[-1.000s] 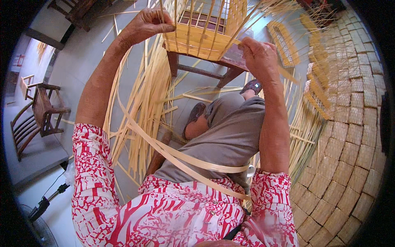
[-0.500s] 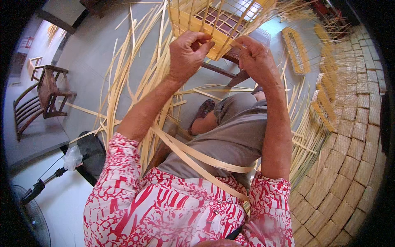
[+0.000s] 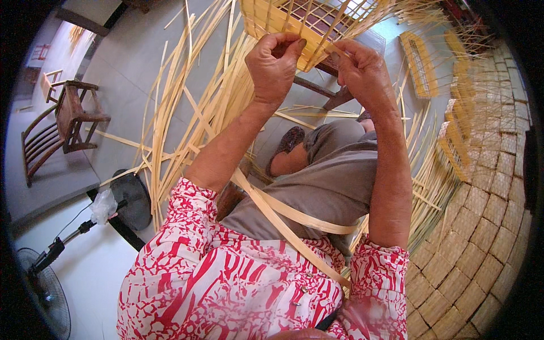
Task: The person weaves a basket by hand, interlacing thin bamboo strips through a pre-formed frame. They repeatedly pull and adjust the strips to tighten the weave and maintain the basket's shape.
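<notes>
A partly woven bamboo basket (image 3: 256,18) stands at the top of the view, with upright splints and an open lattice base. My left hand (image 3: 276,67) is closed at its near side, thumb and forefinger pinching the basket's band by an upright. At the near corner my right hand (image 3: 365,72) is closed in a pinch on a bamboo strip (image 3: 333,51) that runs along the basket's side. Fingers partly hide both grips. Two long pale bamboo strips (image 3: 306,219) cross my lap from a bundle on the left.
Loose bamboo strips (image 3: 170,130) cover the floor to the left. A wooden chair (image 3: 71,119) and a fan (image 3: 42,289) stand farther left. At right are several yellow woven pieces (image 3: 419,65) and stacked woven blocks (image 3: 476,226). A dark wooden bench (image 3: 317,88) is below the basket.
The whole view has shifted slightly, so my hands and the basket appear higher and farther right. Both hands keep their pinches at the basket's near side and corner.
</notes>
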Demonstrator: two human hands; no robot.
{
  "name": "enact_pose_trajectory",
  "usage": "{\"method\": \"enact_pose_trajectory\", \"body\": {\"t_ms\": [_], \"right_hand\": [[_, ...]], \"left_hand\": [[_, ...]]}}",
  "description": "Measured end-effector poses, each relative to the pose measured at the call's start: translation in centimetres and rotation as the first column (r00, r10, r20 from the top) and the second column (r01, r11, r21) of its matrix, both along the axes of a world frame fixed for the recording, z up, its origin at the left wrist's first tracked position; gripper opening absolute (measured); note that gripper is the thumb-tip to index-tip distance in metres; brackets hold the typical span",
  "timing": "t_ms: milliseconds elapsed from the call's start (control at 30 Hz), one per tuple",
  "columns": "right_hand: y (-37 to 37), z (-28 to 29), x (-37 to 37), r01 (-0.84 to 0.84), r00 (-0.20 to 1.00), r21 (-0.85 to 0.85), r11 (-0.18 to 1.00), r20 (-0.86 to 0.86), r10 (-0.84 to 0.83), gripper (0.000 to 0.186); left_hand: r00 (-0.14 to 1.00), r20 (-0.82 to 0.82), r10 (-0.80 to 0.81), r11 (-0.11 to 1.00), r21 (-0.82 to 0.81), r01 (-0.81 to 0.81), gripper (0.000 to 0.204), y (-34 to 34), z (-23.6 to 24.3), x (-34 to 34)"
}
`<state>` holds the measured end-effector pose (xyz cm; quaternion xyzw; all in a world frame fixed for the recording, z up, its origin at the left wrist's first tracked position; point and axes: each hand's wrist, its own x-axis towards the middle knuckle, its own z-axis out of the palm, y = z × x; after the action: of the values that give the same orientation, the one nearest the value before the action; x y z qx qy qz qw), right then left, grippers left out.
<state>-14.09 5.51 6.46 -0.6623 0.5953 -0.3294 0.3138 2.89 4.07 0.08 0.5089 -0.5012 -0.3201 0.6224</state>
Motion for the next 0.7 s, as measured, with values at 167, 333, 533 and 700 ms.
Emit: {"method": "enact_pose_trajectory", "body": {"t_ms": [167, 333, 533, 700], "right_hand": [[0.2, -0.2, -0.1, 0.025, 0.998, -0.010, 1.000, 0.053, -0.025, 0.018], [0.2, 0.2, -0.1, 0.002, 0.998, 0.075, 0.997, 0.070, -0.007, 0.018], [-0.1, -0.8, -0.4, 0.014, 0.996, -0.010, 1.000, 0.085, -0.013, 0.018], [0.0, -0.1, -0.4, 0.035, 0.996, 0.081, 0.996, 0.079, -0.041, 0.018]], "left_hand": [[0.994, -0.098, 0.047, 0.998, -0.029, -0.050, 0.017, 0.3, -0.1, -1.2], [0.998, -0.064, 0.023, 0.997, -0.071, -0.027, 0.015, -0.5, -0.7, -0.7], [1.000, -0.025, -0.003, 0.990, -0.144, -0.001, 0.012, -1.1, -0.3, -0.8], [0.995, 0.078, -0.061, 0.989, -0.129, 0.071, 0.013, -1.0, 0.0, 0.0]]}}
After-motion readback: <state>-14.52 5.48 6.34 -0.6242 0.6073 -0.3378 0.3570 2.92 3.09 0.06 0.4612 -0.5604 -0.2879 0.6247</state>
